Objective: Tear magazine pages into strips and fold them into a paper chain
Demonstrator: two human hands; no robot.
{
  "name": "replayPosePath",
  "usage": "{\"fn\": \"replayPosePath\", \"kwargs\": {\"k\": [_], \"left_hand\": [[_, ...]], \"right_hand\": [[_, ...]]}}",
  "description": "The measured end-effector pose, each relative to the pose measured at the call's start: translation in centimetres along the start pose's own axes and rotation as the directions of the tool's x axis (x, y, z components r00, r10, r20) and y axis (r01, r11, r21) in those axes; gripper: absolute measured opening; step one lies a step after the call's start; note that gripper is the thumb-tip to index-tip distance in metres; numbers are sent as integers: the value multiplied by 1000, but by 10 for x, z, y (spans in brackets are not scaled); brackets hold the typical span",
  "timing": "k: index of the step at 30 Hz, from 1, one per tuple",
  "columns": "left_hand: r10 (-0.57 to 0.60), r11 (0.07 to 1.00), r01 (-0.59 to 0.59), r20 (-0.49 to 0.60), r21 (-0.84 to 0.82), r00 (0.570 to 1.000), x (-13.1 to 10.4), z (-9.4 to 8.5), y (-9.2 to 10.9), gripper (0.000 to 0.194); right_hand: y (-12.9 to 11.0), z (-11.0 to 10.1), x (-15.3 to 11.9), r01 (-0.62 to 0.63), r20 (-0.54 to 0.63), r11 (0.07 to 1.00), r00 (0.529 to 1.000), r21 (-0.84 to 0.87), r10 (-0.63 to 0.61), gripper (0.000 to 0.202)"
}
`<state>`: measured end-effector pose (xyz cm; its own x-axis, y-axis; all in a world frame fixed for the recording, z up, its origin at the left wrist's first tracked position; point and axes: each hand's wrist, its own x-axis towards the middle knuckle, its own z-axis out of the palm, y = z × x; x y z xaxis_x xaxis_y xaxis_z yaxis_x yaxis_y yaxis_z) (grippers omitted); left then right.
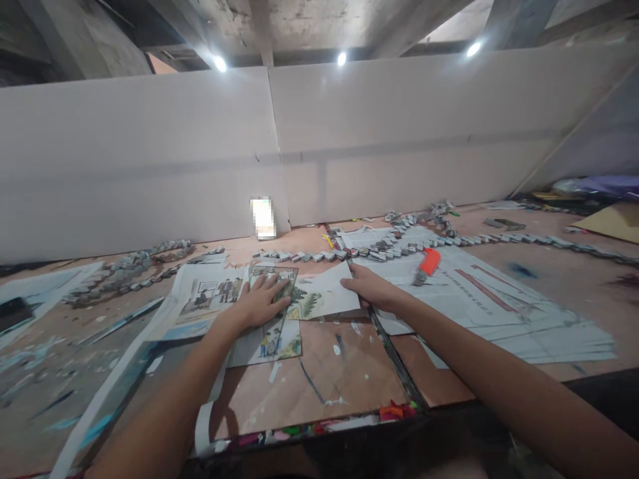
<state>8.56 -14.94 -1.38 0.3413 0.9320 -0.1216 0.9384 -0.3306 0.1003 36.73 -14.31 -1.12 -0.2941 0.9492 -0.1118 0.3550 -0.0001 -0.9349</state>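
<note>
My left hand [260, 301] lies flat with its fingers spread on an illustrated page [274, 340] printed with small figures and greenery. In my right hand [370, 286], the thumb and fingers pinch the right edge of a sheet of paper [327, 293], pale with a printed green tree. That sheet is lifted at the right, and its left part meets the page beside my left fingers. Left of my left hand is another printed page [212, 296] showing standing people. An orange-handled tool [428, 265], its kind unclear, rests on papers right of my right hand.
A zigzag chain of folded paper [374, 253] runs across the table behind my hands, with a heap of chain [132, 266] at left. Printed sheets [499, 306] spread at right. A bright, blurred-out upright object [263, 218] leans on the white partition [150, 146]. A metal ruler-like strip [122, 321] lies left.
</note>
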Motion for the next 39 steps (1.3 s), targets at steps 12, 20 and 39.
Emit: {"fn": "replayPosePath", "kwargs": {"k": [12,20,39], "left_hand": [[-67,997,65,-45,-44,997,-2,10,5,62],[-61,997,60,-40,-45,997,0,12,2,60],[-49,998,50,-15,46,999,0,9,7,55]], "right_hand": [[0,-1,-1,40,23,995,999,-87,-38,21],[-8,2,-7,41,25,984,999,-171,-37,27],[-92,69,-35,148,28,270,915,-952,-402,18]]}}
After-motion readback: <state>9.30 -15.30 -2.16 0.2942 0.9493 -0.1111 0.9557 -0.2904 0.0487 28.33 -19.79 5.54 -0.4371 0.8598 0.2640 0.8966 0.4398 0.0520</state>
